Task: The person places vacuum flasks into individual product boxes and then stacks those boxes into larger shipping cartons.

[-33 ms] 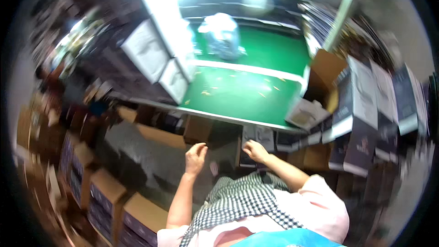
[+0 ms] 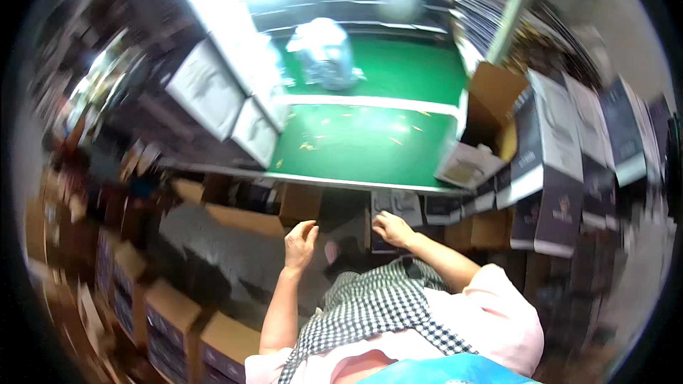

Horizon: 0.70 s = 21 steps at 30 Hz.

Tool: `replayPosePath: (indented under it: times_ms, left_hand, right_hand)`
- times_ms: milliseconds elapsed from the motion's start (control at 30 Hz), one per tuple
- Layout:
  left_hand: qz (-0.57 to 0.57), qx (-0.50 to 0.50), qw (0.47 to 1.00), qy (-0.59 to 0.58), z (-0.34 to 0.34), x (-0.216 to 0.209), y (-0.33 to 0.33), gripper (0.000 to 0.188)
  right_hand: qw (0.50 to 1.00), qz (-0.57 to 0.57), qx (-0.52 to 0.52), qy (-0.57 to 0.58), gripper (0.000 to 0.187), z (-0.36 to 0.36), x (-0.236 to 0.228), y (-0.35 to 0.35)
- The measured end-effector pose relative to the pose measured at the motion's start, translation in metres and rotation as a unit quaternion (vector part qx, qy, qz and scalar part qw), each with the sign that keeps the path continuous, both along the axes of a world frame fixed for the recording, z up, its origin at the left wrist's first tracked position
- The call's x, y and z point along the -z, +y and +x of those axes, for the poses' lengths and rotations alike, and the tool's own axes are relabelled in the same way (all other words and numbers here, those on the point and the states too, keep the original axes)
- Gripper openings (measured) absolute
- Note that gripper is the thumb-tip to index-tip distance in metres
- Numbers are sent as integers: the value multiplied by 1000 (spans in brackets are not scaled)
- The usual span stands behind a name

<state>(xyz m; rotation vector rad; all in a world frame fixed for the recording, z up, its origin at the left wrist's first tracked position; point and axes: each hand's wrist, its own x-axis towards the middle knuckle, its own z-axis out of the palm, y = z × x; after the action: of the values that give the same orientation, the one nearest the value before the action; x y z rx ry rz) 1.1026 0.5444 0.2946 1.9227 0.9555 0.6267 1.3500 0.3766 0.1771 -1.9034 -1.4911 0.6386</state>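
Note:
My left hand (image 2: 302,245) is raised in front of my body, its fingers bent in toward the thumb, over the grey floor. To its right, my right hand (image 2: 393,229) is loosely curled, knuckles up. Nothing shows in either hand. Beyond them stands a workbench with a green top (image 2: 341,160), strewn with small yellowish scraps. The right hand is nearest to small printed boxes (image 2: 404,206) below the bench's front edge; I cannot tell whether it touches them. A clear plastic-wrapped bundle (image 2: 325,57) sits on the bench's rear part.
White-and-dark printed cartons (image 2: 208,89) are stacked at the bench's left end. At its right stand an open brown carton (image 2: 491,103) and tall printed boxes (image 2: 556,128). An open carton (image 2: 245,217) is under the bench front. Several filled cartons (image 2: 171,306) line the lower left.
The view has shifted slightly, so the bench and boxes appear a little further left. Both hands keep nearly the same pose, and nothing is picked up or put down.

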Motion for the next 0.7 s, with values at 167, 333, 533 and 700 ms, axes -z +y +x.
replayPosePath:
  times_ms: [167, 333, 533, 700]
  left_hand:
    - [70, 222, 970, 66, 38, 50, 90, 19]
    - [78, 347, 923, 148, 53, 58, 181, 21]
    - [164, 445, 857, 202, 121, 45, 228, 26]
    - [153, 461, 856, 179, 136, 46, 212, 26]
  right_hand:
    - [946, 141, 196, -216, 37, 30, -82, 29]
    - [762, 183, 477, -397, 72, 90, -175, 30]
    - [735, -176, 513, -407, 43, 161, -174, -28]
    - [730, -51, 455, -508, 17, 174, -167, -11]
